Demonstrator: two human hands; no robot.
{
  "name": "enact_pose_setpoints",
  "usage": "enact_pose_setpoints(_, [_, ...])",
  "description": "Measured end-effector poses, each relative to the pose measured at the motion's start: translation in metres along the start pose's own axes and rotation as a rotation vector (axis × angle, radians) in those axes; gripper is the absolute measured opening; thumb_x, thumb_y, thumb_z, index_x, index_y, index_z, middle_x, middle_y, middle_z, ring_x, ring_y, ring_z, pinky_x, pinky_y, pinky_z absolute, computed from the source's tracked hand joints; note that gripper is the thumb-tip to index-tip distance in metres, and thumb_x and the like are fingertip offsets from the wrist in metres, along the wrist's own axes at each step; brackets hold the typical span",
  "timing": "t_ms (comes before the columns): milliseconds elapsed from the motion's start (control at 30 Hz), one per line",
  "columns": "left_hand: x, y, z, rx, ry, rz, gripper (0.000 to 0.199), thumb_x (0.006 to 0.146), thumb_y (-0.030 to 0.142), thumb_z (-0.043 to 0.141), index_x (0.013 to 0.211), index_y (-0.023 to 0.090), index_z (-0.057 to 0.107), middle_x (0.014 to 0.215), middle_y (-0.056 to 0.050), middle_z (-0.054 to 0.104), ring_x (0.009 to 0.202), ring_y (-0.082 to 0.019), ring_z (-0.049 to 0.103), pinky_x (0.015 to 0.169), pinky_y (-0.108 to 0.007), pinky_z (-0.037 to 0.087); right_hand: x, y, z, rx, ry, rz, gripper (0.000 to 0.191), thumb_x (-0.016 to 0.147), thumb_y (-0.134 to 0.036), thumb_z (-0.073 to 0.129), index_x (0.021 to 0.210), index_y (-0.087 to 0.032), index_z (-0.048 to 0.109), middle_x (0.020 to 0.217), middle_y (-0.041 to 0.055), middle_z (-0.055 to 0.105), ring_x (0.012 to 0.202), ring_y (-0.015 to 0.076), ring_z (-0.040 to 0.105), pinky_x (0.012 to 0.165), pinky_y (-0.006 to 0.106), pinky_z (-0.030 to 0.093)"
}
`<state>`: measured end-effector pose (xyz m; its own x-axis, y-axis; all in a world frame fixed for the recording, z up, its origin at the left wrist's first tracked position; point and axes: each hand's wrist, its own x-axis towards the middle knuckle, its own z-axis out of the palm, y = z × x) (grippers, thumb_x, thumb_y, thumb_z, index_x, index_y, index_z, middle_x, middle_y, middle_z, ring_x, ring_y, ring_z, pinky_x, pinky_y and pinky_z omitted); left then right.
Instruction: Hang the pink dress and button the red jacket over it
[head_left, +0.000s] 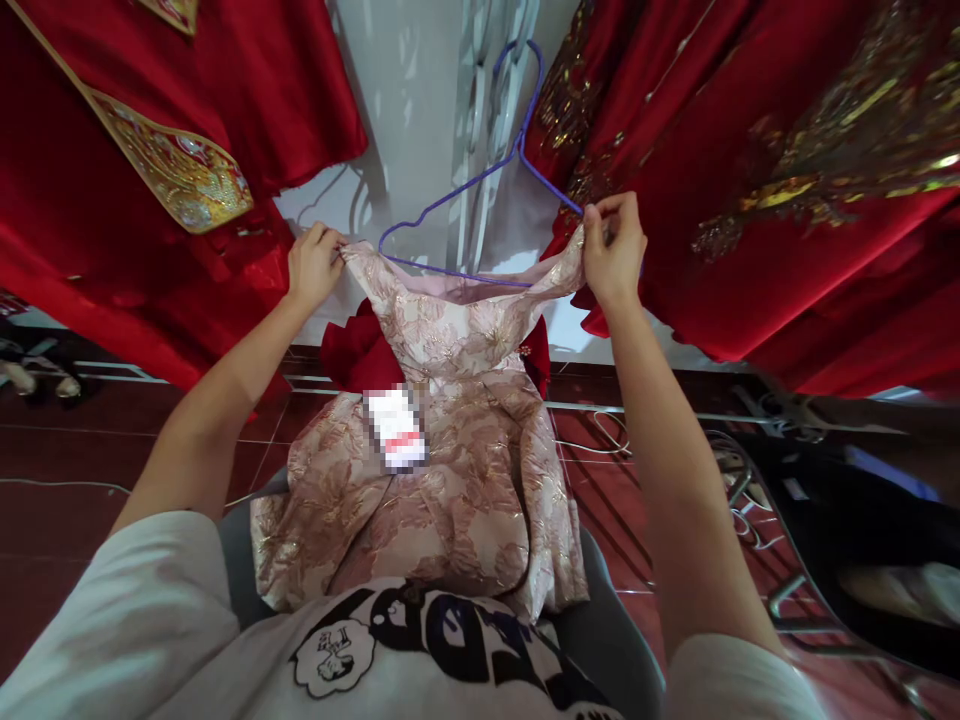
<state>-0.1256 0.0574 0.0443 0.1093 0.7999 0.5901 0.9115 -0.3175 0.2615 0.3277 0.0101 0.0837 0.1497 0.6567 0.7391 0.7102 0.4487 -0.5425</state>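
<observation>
A pink brocade dress (465, 450) with a shiny floral weave lies across my lap, its neckline pointing away from me. My left hand (315, 265) pinches the left shoulder edge of the dress. On the other side my right hand (615, 250) grips the right shoulder edge, thumb and fingers closed beside the hanger's arm. A purple hanger (472, 180) sits at the neckline, its hook upward and its lower bar across the opening; its left end shows outside the cloth. A blurred white item with a red band (397, 430) rests on the skirt.
Red garments with gold embroidery (300, 90) hang at left, and more red cloth (720, 220) hangs at right. A grey seat (615, 620) is under me. To the right stands a black chair (847, 560) with metal legs. Cables (600, 440) run over the red tiled floor (75, 450).
</observation>
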Motion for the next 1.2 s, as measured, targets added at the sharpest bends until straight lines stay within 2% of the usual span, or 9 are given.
enact_pose_setpoints(100, [-0.001,0.002,0.004,0.001,0.012,-0.041,0.022,0.09,0.014,0.058,0.107,0.023,0.07,0.112,-0.007,0.07,0.109,-0.027,0.066,0.101,-0.039,0.049,0.002,0.004,0.002,0.032,0.029,-0.022,0.04,0.101,-0.065,0.044,0.099,-0.027,0.055,0.095,0.0055,0.065,0.095,0.0254,0.066,0.089,0.044,0.054])
enact_pose_setpoints(200, [0.0,0.002,0.014,-0.124,0.036,-0.131,0.021,0.087,0.017,0.063,0.104,0.024,0.072,0.088,-0.004,0.071,0.101,-0.027,0.07,0.098,-0.038,0.052,0.002,0.004,0.004,0.011,0.055,-0.023,0.042,0.1,-0.068,0.044,0.096,-0.026,0.054,0.092,0.0048,0.065,0.086,0.0238,0.064,0.086,0.044,0.053])
enact_pose_setpoints(300, [0.004,0.006,0.026,-0.399,0.056,-0.277,0.02,0.084,0.016,0.063,0.1,0.021,0.074,0.07,-0.001,0.067,0.076,-0.022,0.07,0.084,-0.035,0.058,0.001,0.0,0.005,0.013,0.042,0.0,0.047,0.1,-0.073,0.04,0.097,-0.028,0.055,0.092,0.0049,0.066,0.091,0.0252,0.064,0.087,0.045,0.052])
enact_pose_setpoints(400, [0.009,0.013,0.036,-0.715,0.106,-0.357,0.016,0.082,0.018,0.066,0.096,0.019,0.073,0.073,-0.003,0.069,0.062,-0.016,0.066,0.068,-0.029,0.058,0.0,-0.003,0.005,0.006,0.011,0.019,0.049,0.1,-0.076,0.036,0.099,-0.031,0.056,0.093,0.0051,0.068,0.098,0.0253,0.063,0.088,0.043,0.051])
enact_pose_setpoints(533, [0.011,0.015,0.04,-0.964,0.166,-0.379,0.015,0.078,0.024,0.076,0.091,0.019,0.072,0.083,-0.003,0.072,0.074,-0.017,0.071,0.071,-0.026,0.06,-0.001,-0.002,0.005,-0.004,0.019,0.007,0.052,0.099,-0.077,0.036,0.101,-0.03,0.057,0.094,0.0057,0.068,0.095,0.0257,0.065,0.087,0.044,0.052])
enact_pose_setpoints(700, [-0.001,0.003,0.038,-1.206,0.131,-0.529,0.023,0.079,0.032,0.081,0.095,0.02,0.067,0.091,-0.004,0.073,0.09,-0.019,0.075,0.083,-0.028,0.062,0.0,0.0,0.005,-0.02,0.044,-0.018,0.049,0.1,-0.073,0.038,0.1,-0.028,0.058,0.092,0.0049,0.067,0.088,0.0236,0.066,0.084,0.042,0.054])
enact_pose_setpoints(833, [-0.015,-0.005,0.036,-1.323,0.124,-0.576,0.028,0.079,0.033,0.083,0.096,0.023,0.063,0.099,-0.004,0.075,0.102,-0.02,0.075,0.09,-0.029,0.061,0.001,0.004,0.007,-0.006,0.049,-0.011,0.045,0.101,-0.069,0.042,0.098,-0.027,0.058,0.091,0.0047,0.066,0.084,0.0223,0.064,0.085,0.043,0.054])
enact_pose_setpoints(1000, [-0.02,0.0,0.039,-1.357,0.075,-0.561,0.037,0.077,0.043,0.086,0.096,0.024,0.061,0.098,-0.005,0.075,0.106,-0.024,0.074,0.092,-0.035,0.062,0.002,0.013,0.012,0.019,0.031,0.001,0.044,0.102,-0.067,0.042,0.101,-0.026,0.059,0.093,0.0055,0.065,0.088,0.0229,0.065,0.089,0.045,0.054])
enact_pose_setpoints(1200, [0.02,0.035,0.023,-1.215,0.042,-0.266,0.038,0.072,0.039,0.091,0.096,0.021,0.068,0.102,-0.005,0.076,0.113,-0.03,0.071,0.097,-0.043,0.06,-0.003,0.014,0.016,0.039,-0.018,0.002,0.052,0.101,-0.073,0.037,0.107,-0.027,0.06,0.099,0.0068,0.066,0.094,0.0243,0.066,0.089,0.045,0.054])
